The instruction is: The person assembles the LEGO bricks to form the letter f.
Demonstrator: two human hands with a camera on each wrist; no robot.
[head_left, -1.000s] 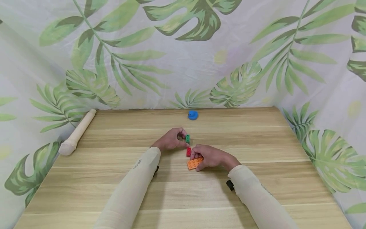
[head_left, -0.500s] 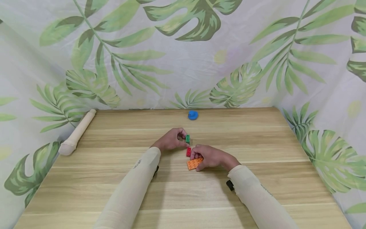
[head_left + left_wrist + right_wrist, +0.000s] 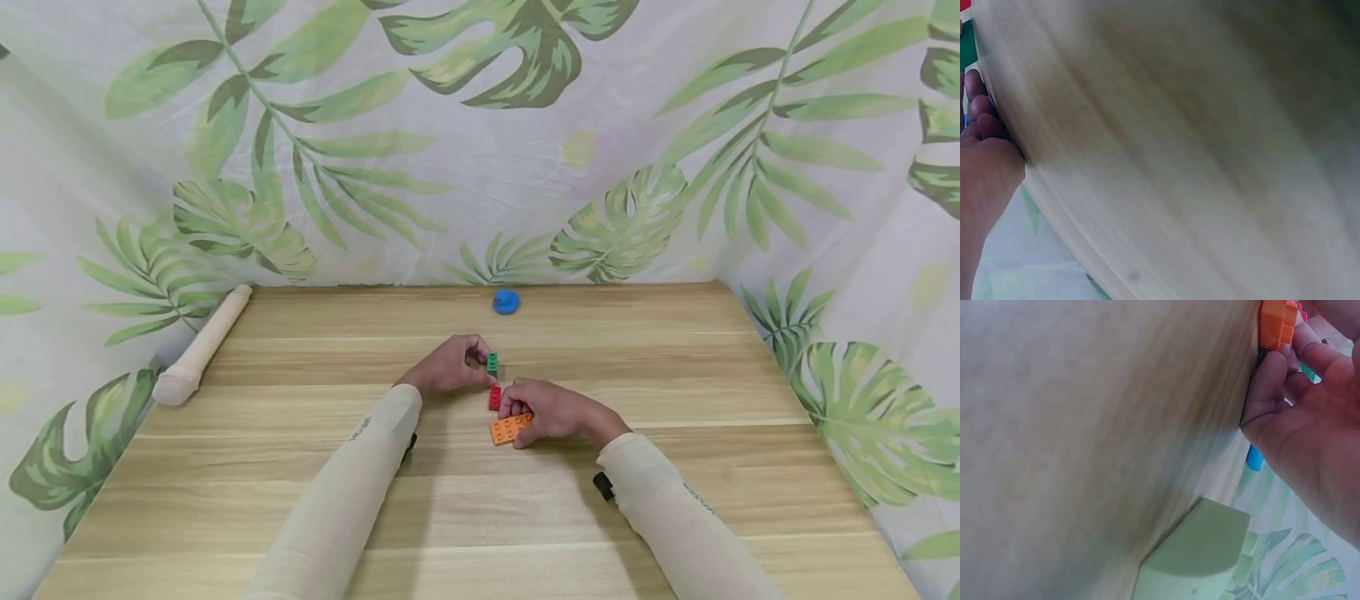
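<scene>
A: What's your feed showing?

B: Closest to me, the right hand point(image 3: 551, 410) has the orange brick point(image 3: 507, 430) pinched. Red brick point(image 3: 495, 397) sits just beside its fingers, can't tell if touching. Further out, the left hand point(image 3: 450, 367) has thumb and finger round the green brick point(image 3: 492, 364).

A: Which step?

B: Lining bricks up, I'd guess. Next probably calls for squaring the orange gently. Blue duck point(image 3: 506, 302) is beyond both hands, untouched.

The person's long, pale cream left sleeve point(image 3: 339, 500) and matching right sleeve point(image 3: 678, 523) are narrowing toward the wrist, both carrying small dark lettering point(image 3: 361, 430), with a small black attachment point(image 3: 603, 485) jutting out near each one's end.
</scene>
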